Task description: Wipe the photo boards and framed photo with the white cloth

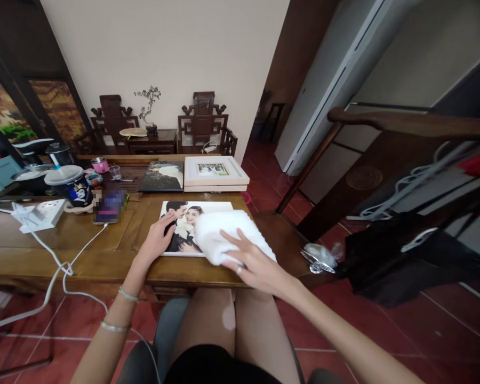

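Note:
A flat photo album or panel point(182, 229), with a picture of a couple on its face, lies on the wooden table in front of me. My left hand point(158, 234) rests along its left edge, fingers stretched out over the picture. On the album's right part lies a folded white towel point(220, 224), which hides that side of the picture and hangs over onto the table. My right hand point(250, 261) has the towel under its spread fingers, with the thumb against the towel's near edge.
Behind the album lie a dark photo panel point(162, 177) and a white framed box point(216, 173). At left stand a lidded cup point(74, 184), a phone point(109, 207) on a cable, and a power strip point(44, 214). A wooden chair point(368, 176) stands at right.

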`<state>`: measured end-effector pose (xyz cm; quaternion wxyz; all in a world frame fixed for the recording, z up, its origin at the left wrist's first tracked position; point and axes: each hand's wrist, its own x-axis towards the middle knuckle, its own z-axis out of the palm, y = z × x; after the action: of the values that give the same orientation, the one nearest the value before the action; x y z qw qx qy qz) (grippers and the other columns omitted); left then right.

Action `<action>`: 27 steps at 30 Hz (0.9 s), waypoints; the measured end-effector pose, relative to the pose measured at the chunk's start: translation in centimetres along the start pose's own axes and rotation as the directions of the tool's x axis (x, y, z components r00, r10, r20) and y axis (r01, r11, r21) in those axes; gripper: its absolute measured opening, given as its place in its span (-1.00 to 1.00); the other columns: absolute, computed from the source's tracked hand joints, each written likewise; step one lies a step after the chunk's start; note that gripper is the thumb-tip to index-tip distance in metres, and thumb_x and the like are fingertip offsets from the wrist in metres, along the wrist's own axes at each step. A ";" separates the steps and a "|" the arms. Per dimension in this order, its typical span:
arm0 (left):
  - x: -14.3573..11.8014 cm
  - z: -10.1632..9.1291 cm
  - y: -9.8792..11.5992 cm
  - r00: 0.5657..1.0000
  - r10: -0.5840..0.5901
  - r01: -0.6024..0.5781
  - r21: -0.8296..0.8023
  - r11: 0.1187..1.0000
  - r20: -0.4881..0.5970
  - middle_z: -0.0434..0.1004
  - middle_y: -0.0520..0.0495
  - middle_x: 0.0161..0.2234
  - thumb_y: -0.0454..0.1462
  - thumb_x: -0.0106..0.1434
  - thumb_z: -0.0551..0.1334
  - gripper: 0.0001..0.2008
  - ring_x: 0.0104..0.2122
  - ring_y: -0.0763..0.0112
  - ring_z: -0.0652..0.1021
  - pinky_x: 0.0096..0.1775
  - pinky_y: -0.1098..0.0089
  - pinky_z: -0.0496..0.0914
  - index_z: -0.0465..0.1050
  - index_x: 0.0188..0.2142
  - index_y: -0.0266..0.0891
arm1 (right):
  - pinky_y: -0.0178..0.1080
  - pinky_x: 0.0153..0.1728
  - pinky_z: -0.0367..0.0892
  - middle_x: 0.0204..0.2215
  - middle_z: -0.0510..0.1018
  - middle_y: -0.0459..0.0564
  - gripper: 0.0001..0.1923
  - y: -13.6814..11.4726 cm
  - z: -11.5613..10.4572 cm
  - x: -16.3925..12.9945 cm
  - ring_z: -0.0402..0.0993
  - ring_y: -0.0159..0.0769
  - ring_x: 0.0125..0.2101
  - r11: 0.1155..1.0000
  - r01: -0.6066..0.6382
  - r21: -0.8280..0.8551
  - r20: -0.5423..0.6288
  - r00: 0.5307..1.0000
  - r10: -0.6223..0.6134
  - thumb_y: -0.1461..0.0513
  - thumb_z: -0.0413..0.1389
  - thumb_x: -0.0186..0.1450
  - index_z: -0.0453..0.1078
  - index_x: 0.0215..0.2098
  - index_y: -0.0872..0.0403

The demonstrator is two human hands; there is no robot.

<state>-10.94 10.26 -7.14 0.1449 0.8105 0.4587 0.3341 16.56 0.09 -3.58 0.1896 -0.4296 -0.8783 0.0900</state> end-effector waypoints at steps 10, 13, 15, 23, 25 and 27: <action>0.0 -0.3 0.0 1.000 0.001 -0.002 0.005 1.000 0.010 0.31 -0.23 0.18 -0.22 0.32 0.04 -0.58 0.21 0.23 0.31 0.24 0.18 0.14 0.39 0.10 -0.36 | 0.05 0.19 0.08 -0.03 0.56 0.08 -0.67 5.3 -0.8 6.3 0.42 -0.06 0.05 0.999 -0.015 0.035 -0.078 0.997 0.018 0.15 -0.09 0.40 0.49 -0.13 0.07; 0.0 -0.4 0.2 1.000 -0.008 0.008 -0.008 1.000 -0.003 0.33 -0.21 0.17 -0.23 0.32 0.05 -0.60 0.20 0.24 0.32 0.24 0.19 0.16 0.42 0.08 -0.33 | -0.02 0.08 0.20 -0.39 0.64 -0.01 -0.62 7.8 -0.8 9.4 0.55 -0.11 -0.22 0.994 -0.102 0.038 -0.111 0.988 0.106 0.12 -0.12 0.40 0.51 -0.31 0.05; -0.1 -0.3 0.3 1.000 -0.013 0.012 -0.010 1.000 -0.010 0.34 -0.19 0.17 -0.23 0.31 0.06 -0.61 0.19 0.24 0.33 0.23 0.19 0.17 0.43 0.07 -0.31 | -0.02 0.04 0.23 -0.44 0.63 0.00 -0.58 8.4 -0.6 10.4 0.55 -0.10 -0.25 0.990 -0.139 0.035 -0.130 0.981 0.143 0.11 -0.14 0.41 0.50 -0.35 0.06; 0.0 0.0 0.0 0.999 -0.031 0.031 -0.007 1.000 -0.011 0.34 -0.18 0.17 -0.23 0.31 0.04 -0.60 0.21 0.26 0.31 0.24 0.19 0.16 0.41 0.07 -0.31 | 0.17 0.25 -0.10 0.17 0.35 0.17 -0.68 2.8 0.5 3.0 0.21 -0.01 0.21 1.000 -0.003 -0.006 -0.080 0.997 0.003 0.17 -0.07 0.38 0.51 -0.15 0.08; 0.0 0.0 0.1 0.999 -0.032 0.032 -0.006 0.999 -0.003 0.33 -0.20 0.17 -0.23 0.31 0.04 -0.59 0.21 0.26 0.30 0.24 0.19 0.15 0.41 0.08 -0.32 | 0.17 0.25 -0.08 0.22 0.27 0.15 -0.67 0.7 0.3 0.4 0.18 0.00 0.22 1.000 0.016 0.024 -0.046 0.999 -0.015 0.14 -0.06 0.38 0.53 -0.24 0.07; -0.1 0.0 0.2 0.999 -0.032 0.032 0.006 0.999 0.008 0.29 -0.21 0.20 -0.22 0.32 0.03 -0.58 0.22 0.25 0.29 0.24 0.19 0.14 0.38 0.10 -0.33 | 0.15 0.26 -0.08 0.24 0.25 0.13 -0.66 -0.6 -0.1 -1.3 0.17 -0.03 0.23 0.997 0.043 0.056 -0.003 0.999 -0.043 0.14 -0.07 0.39 0.53 -0.30 0.06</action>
<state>-10.87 10.09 -7.10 0.1497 0.8047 0.4721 0.3273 16.95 -1.33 -3.61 0.2043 -0.4053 -0.8842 0.1103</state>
